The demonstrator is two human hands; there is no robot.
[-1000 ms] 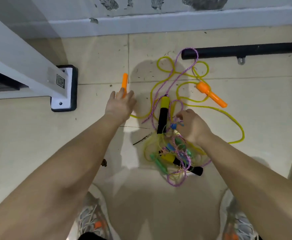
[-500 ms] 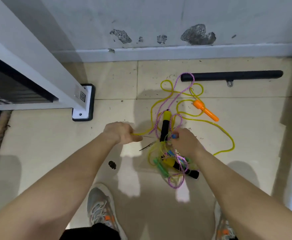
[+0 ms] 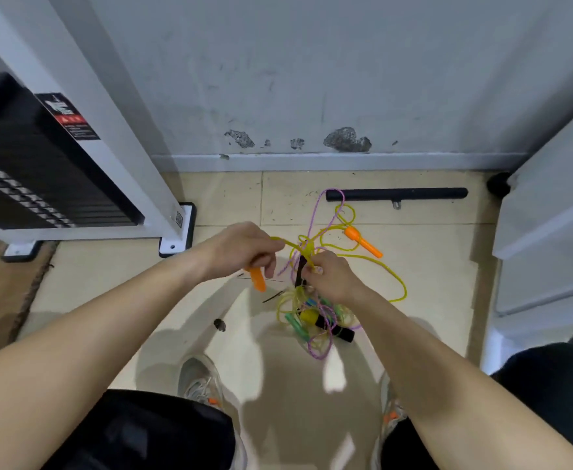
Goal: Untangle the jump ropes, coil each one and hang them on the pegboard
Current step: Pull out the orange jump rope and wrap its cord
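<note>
1. While your left hand (image 3: 241, 252) grips an orange handle (image 3: 258, 282), the yellow rope (image 3: 291, 245) stretches from it to your right hand (image 3: 330, 278), which pinches it.
2. The tangle (image 3: 315, 320) lies on the floor (image 3: 431, 266) beneath that hand.

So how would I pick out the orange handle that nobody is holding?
Find the long black bar lying on the floor at the foot of the wall. Just nearer the person than its left end lies an orange handle on the yellow rope. It rests free on the floor; the other orange handle pokes out below the left hand.
</note>
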